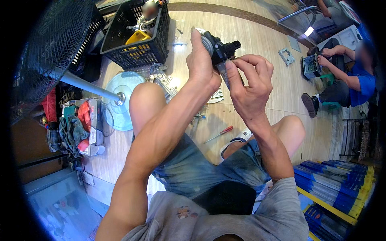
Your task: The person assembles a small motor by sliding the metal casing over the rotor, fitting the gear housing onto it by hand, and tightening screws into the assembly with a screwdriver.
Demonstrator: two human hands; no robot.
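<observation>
Above the floor in front of me, my left hand (201, 62) grips a black device (220, 51) with a round, ridged grey part (207, 43) on its left side. Its thumb points up along that side, and its other fingers are hidden behind the device. My right hand (252, 82) is at the device's lower right, with thumb and forefinger closed in a pinch. A narrow greyish strip (224, 75) slopes down from the device beside the right thumb. Whether the right fingers hold this strip or something smaller is hidden.
A red-handled screwdriver (225, 130) lies on the floor by my foot. Metal parts (163, 80) lie beyond my left knee, near a fan's round base (116, 116). A black crate (136, 50) stands far left. On the right sits another person (354, 80) handling a boxy device.
</observation>
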